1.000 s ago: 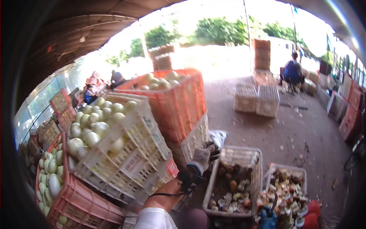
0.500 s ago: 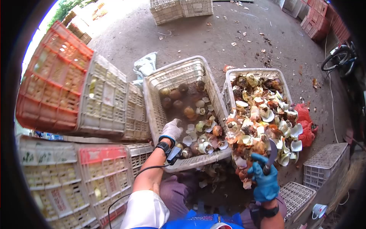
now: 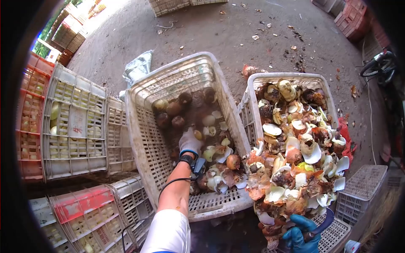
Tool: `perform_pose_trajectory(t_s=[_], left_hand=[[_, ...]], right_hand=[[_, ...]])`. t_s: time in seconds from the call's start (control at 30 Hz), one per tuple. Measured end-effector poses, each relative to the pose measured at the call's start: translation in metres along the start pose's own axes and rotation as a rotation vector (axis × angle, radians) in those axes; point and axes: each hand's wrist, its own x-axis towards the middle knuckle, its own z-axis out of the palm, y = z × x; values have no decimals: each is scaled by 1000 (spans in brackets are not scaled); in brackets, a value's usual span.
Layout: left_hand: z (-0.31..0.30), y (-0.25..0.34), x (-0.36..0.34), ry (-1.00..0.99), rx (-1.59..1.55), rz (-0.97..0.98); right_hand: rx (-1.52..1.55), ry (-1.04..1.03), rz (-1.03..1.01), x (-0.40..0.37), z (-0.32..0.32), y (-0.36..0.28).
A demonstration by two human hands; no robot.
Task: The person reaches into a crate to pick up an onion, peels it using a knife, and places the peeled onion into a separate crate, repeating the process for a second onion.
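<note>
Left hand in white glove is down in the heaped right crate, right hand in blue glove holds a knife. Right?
No. Head view: the left hand is in the left crate, among brown fruit; the heaped right crate sits beside it. Blue-gloved right hand holds the knife.

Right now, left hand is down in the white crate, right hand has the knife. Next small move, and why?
Probably close the left hand on the dark round piece just past its fingertips. It lies palm down in the white crate; what it holds, if anything, is hidden. The right hand grips the knife, blade free.
</note>
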Motion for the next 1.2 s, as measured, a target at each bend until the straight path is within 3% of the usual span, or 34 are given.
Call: perform_pose_trajectory(t_s=[0.03, 0.13, 0.17, 0.27, 0.37, 0.4, 0.5, 0.57, 0.63, 0.73, 0.77, 0.87, 1.2], left_hand=[[-6, -1, -6, -78, -90, -49], [-10, -13, -19, -44, -723, 27], [-24, -12, -28, -131, -954, 88], [-115, 17, -104, -427, -1306, 285], [-181, 36, -187, -628, -1519, 500], [-196, 42, -217, -672, -1532, 500], [-212, 51, -290, -563, -1340, 510], [-220, 60, -336, -616, -1399, 526], [-213, 60, -364, -616, -1344, 490], [-207, 65, -390, -661, -1340, 396], [-200, 64, -391, -631, -1306, 459], [-185, 67, -389, -682, -1467, 380], [-169, 73, -379, -617, -1581, 453]], right_hand=[[-72, 50, 92, -6, 1, -7], [117, 28, -84, -3, -8, 31], [166, -42, -87, -7, -12, 34], [164, 10, -199, -21, 2, 12], [76, -95, -249, -27, -1, 3], [60, -113, -287, -28, 1, 3], [-60, -31, -641, -12, 11, 29], [-98, -51, -671, -13, 12, 30], [-217, 6, -869, -22, 11, 17], [-315, 2, -867, -27, 5, 18], [-333, 16, -909, -25, 4, 20], [-376, 37, -940, -24, 1, 21], [-462, 66, -911, -16, -2, 22]])
